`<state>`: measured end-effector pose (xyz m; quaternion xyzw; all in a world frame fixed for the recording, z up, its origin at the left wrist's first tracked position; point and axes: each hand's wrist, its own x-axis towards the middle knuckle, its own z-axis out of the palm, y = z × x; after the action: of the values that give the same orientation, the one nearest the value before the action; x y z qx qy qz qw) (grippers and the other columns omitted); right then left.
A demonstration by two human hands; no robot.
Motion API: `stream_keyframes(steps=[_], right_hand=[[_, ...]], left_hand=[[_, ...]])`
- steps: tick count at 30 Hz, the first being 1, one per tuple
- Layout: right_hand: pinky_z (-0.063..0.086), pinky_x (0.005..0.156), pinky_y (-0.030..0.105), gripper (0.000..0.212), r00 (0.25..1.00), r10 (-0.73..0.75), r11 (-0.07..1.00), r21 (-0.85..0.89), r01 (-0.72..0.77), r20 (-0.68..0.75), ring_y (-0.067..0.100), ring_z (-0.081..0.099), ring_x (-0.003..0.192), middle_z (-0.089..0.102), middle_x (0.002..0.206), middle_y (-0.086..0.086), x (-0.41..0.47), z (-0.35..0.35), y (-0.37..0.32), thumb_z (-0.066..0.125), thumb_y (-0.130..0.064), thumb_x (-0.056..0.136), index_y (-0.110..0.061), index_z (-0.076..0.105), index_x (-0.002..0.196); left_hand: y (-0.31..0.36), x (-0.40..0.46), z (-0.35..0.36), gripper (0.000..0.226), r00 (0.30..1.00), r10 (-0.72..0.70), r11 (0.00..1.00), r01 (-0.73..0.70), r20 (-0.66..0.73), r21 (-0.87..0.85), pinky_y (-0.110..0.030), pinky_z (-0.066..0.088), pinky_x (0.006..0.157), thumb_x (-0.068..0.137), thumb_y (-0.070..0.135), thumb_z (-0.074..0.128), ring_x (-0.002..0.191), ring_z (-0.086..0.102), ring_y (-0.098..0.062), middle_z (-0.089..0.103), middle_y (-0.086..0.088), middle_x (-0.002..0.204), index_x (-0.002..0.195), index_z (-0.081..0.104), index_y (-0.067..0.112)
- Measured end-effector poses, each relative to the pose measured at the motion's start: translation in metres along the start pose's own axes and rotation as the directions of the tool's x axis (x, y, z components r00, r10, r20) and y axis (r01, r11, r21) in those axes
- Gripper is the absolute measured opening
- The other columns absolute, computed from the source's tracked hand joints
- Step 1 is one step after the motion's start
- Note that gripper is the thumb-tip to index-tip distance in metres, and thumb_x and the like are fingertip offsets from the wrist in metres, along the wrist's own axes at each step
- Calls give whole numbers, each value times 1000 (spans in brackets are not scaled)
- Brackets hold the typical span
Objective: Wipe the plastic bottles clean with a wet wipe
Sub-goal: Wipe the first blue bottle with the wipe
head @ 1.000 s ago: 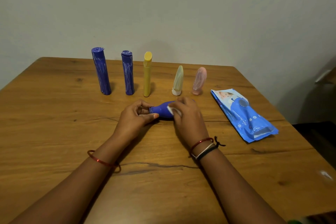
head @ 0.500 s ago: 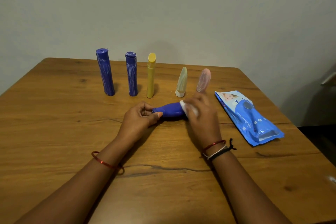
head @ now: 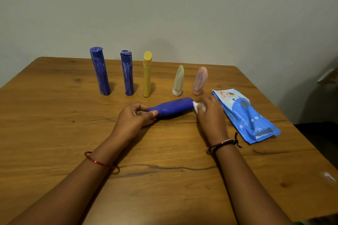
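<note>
A blue plastic bottle (head: 172, 106) lies on its side on the wooden table (head: 54, 133). My left hand (head: 134, 118) pinches its narrow neck end. At the bottle's wide right end, my right hand (head: 210, 115) holds a white wet wipe (head: 198, 106) against it. Behind stand two tall blue bottles with white streaks (head: 100, 71) (head: 127, 73), a yellow bottle (head: 147, 74), a pale green tube (head: 178, 80) and a pink tube (head: 200, 81).
A blue pack of wet wipes (head: 245, 115) lies flat to the right of my right hand, close to it. The table's back edge meets a plain wall. A dark gap drops off beyond the table's right edge.
My right hand has slid the wipe along the bottle from near the neck to the wide right end, baring most of the blue body. The left hand kept its hold.
</note>
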<state>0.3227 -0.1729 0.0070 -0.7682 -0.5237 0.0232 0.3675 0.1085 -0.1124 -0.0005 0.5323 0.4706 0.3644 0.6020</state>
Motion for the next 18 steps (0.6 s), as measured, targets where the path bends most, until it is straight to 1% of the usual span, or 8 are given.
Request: stream_keyframes(steps=[3,6,8,10,11,13,15,18], right_hand=[[34,84,20,24,994,87,996,11,-86,-66,18,49,115,55,123,6,6,-9,6,52,-13,94,-14,63,115],[39,83,15,24,990,-34,990,132,53,-140,11,48,112,52,120,-2,-5,-9,-13,51,-14,94,-18,63,114],[42,85,13,22,984,-160,966,191,172,-78,-3,44,107,50,116,-12,-18,-1,-32,51,-17,93,-24,62,111],[37,85,7,21,957,-291,938,194,286,-5,-10,41,103,50,112,-15,-29,9,-49,51,-18,93,-24,63,109],[35,83,7,21,936,-351,923,175,342,27,-8,42,103,52,112,-12,-33,14,-55,52,-17,93,-22,64,109],[34,84,11,20,892,-445,893,119,434,82,5,47,105,55,113,-2,-36,21,-63,55,-12,92,-17,66,108],[37,84,17,20,879,-462,887,73,456,120,12,48,105,55,113,3,-35,26,-63,56,-10,91,-14,66,108],[35,82,18,18,918,-378,926,37,376,118,11,47,103,54,110,0,-27,26,-53,53,-11,92,-16,65,105]], left_hand=[[3,-4,1,22,1000,7,1000,-7,7,27,-39,55,89,80,16,73,92,71,-26,72,-17,91,98,64,8],[6,-9,2,22,999,49,994,-48,-4,102,-33,54,80,80,15,74,85,69,-24,71,-21,92,99,64,6],[8,-11,3,24,997,73,988,-71,-9,134,-30,53,75,80,12,75,78,67,-22,70,-24,92,99,64,3],[8,-11,3,25,996,84,988,-83,-6,129,-25,53,69,78,8,75,76,67,-21,70,-25,91,100,64,2],[8,-12,2,25,996,88,989,-88,-1,121,-24,54,69,78,7,75,77,68,-23,70,-24,91,99,64,1],[7,-12,1,24,995,99,988,-101,20,113,-25,56,71,78,5,74,83,70,-27,71,-21,90,99,64,2],[6,-12,1,23,993,110,986,-113,34,123,-25,58,71,78,5,74,84,71,-26,73,-18,88,98,64,4],[7,-10,2,25,995,100,988,-101,13,121,-19,55,65,77,5,75,76,70,-20,72,-20,89,99,65,4]])
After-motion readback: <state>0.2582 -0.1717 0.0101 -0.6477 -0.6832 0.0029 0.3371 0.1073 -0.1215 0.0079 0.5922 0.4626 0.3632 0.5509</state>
